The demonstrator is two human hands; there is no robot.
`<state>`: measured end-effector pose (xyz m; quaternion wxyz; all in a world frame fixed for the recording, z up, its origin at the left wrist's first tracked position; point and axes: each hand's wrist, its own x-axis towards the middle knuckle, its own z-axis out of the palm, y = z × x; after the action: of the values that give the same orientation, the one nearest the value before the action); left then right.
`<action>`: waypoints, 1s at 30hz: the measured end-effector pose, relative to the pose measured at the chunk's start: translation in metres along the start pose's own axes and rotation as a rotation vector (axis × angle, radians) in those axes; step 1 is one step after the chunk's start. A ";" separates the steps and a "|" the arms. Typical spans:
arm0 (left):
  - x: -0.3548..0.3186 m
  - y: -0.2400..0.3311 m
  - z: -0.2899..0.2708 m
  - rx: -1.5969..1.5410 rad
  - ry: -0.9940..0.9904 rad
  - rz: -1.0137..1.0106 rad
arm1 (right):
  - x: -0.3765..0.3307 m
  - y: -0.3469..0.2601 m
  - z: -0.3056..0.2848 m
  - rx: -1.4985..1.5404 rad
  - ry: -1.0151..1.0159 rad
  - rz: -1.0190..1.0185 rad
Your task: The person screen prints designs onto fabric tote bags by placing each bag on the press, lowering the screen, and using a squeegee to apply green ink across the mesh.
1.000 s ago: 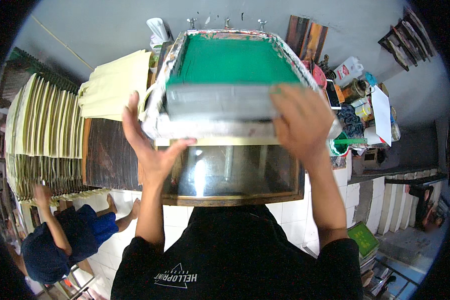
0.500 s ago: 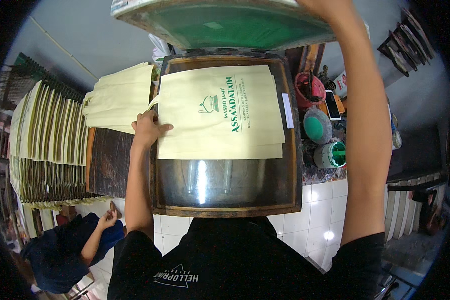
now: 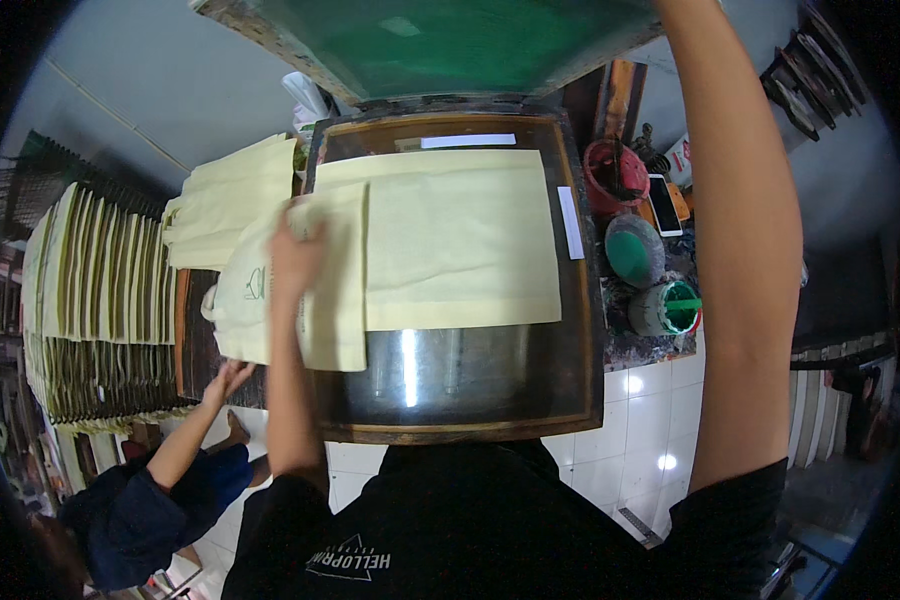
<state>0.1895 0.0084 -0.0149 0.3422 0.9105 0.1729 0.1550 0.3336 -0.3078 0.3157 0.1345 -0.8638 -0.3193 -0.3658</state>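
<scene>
A cream cloth bag [image 3: 342, 290] with a green print lies tilted across the left edge of the glass-topped printing table [image 3: 490, 385]. My left hand [image 3: 300, 250] is over its middle, its fingers smeared by motion, so its grip is unclear. A co-worker's hand [image 3: 230, 378] meets the bag's lower left corner. Flat on the glass rests an unprinted cream bag [image 3: 460, 240]. Above it the framed screen [image 3: 450, 45], with green mesh, is raised. My right forearm [image 3: 740, 230] reaches up to the screen's right side; the hand itself is beyond the top edge.
Left are a stack of cream bags [image 3: 235, 200] and a rack of hanging bags [image 3: 105, 265]. On the right stand a pink tub [image 3: 610, 165], a bowl of green paint [image 3: 630, 250], a paint pot [image 3: 660, 308] and a phone [image 3: 664, 205]. The co-worker [image 3: 140, 520] crouches lower left.
The printed bag has moved left with my left hand, uncovering the plain bag beneath. My right arm and the screen are higher. The co-worker's hand has come up to the printed bag.
</scene>
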 end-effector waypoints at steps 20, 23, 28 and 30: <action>0.003 0.195 0.244 0.410 -0.634 0.400 | 0.005 0.019 0.009 0.054 0.049 -0.072; 0.007 0.195 0.245 0.415 -0.660 0.361 | 0.009 0.020 0.010 0.048 0.017 -0.077; 0.015 0.201 0.244 0.457 -0.721 0.328 | 0.004 0.016 0.007 0.103 0.027 -0.073; 0.015 0.210 0.242 0.496 -0.746 0.317 | 0.003 0.015 0.006 0.115 0.007 -0.063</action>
<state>0.3433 -0.2711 -0.0439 0.1253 0.9734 -0.0711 -0.1783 0.3483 -0.3153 0.3140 0.1736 -0.8428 -0.3663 -0.3541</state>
